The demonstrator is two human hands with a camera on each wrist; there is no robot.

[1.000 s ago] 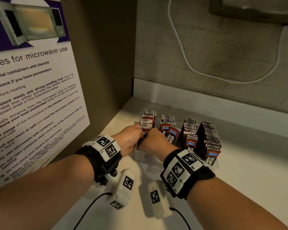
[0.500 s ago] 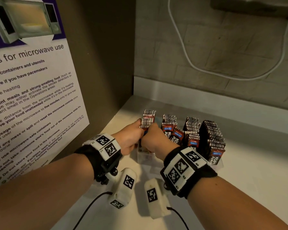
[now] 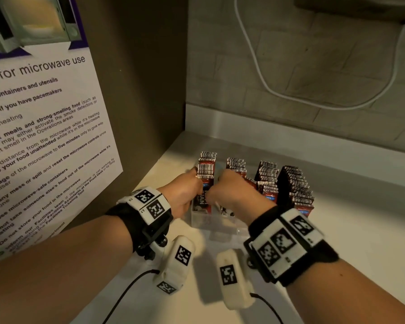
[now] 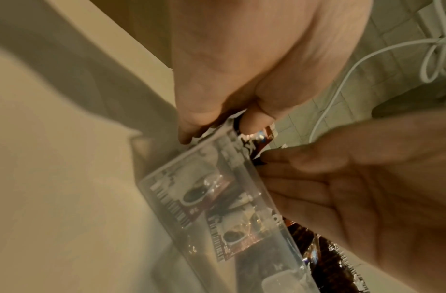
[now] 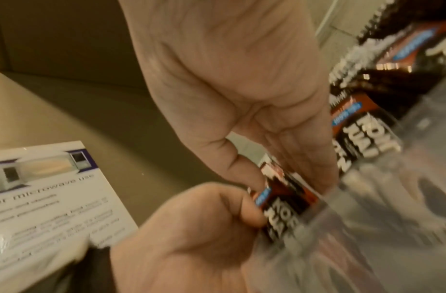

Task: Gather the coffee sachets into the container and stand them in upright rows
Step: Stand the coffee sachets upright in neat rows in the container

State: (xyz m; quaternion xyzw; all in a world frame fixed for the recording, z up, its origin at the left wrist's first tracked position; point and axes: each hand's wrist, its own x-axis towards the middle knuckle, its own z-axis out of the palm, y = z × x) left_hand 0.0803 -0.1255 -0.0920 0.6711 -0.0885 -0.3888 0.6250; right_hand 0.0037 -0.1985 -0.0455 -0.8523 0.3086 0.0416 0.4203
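Sachets [image 3: 267, 181] stand upright in four rows inside clear container [image 3: 211, 222] on counter [image 3: 360, 230], near back corner. Leftmost row [image 3: 206, 169] is the one both hands are on. Left hand [image 3: 181, 195] has fingers curled, thumb and fingers pinching a red-black sachet [image 4: 256, 138] at the row's left edge, just above the container rim. Right hand [image 3: 234, 192] also curled, pinching the same sachet from the right side (fingertips pressed to its printed face in right wrist view, blurry). Hands nearly touching each other over the container's near-left corner. Through the clear wall, left wrist view shows sachet bottoms with coffee-cup print. Other three rows to the right, untouched. Microwave poster [image 3: 40, 136] on left side panel; white cable [image 3: 267, 85] looped on tiled wall behind.
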